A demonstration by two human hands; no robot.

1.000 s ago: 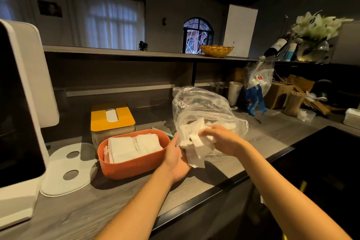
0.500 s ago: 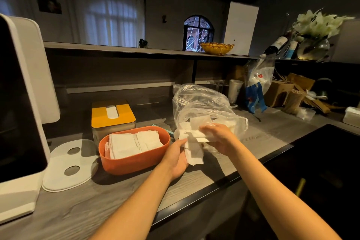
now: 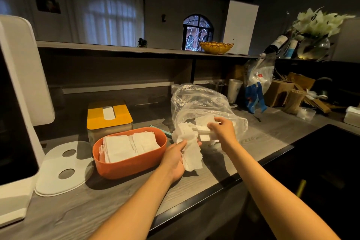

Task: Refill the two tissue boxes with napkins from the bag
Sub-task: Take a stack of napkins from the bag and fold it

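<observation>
Head view: the clear bag (image 3: 200, 107) lies on the table (image 3: 272, 134), just right of the orange box (image 3: 129, 159), which stands open and already carries flat stacks of napkins. Behind it the yellow box (image 3: 109, 116) has its lid on with a white tissue showing at the slot. A white lid (image 3: 62, 165) with two holes lies left of the orange box.

The left hand (image 3: 175, 159) grips a loose bunch of napkins (image 3: 190, 148) from below at the bag's mouth. The right hand (image 3: 222, 129) pinches a few more just above, close to the left but not touching it.

The step in hand looks like gathering a batch out of the bag. Next, I judge, the bunch needs squaring up and carrying left into the orange box, laid flat on the stacks so the lid can still close
</observation>
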